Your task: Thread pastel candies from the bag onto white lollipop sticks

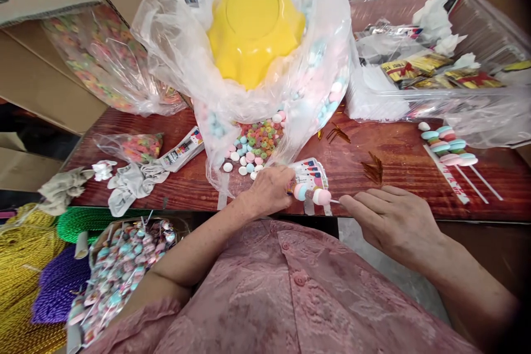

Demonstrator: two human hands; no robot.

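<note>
A marshmallow skewer [321,196] in pink, white and blue lies level between my hands at the table's front edge. My left hand [271,191] is closed at its left end, where a scrap of shiny wrapping shows; the fingertips are partly hidden. With thumb and fingers, my right hand [390,215] pinches the thin white stick at the other end. Just behind the skewer lies a stack of printed wrappers [310,170]. Loose marshmallows and gummy rings [261,141] spill in the mouth of a large clear bag [174,38], with an upturned yellow bowl [253,22] on top.
Right of me are finished-looking skewers [450,146], gold twist ties [373,168] and a clear plastic bin [415,102] of packets. A cardboard box [50,66] with bagged gummies stands left. Below the table edge sit a box of wrapped skewers [120,271] and coloured cord bundles [25,287].
</note>
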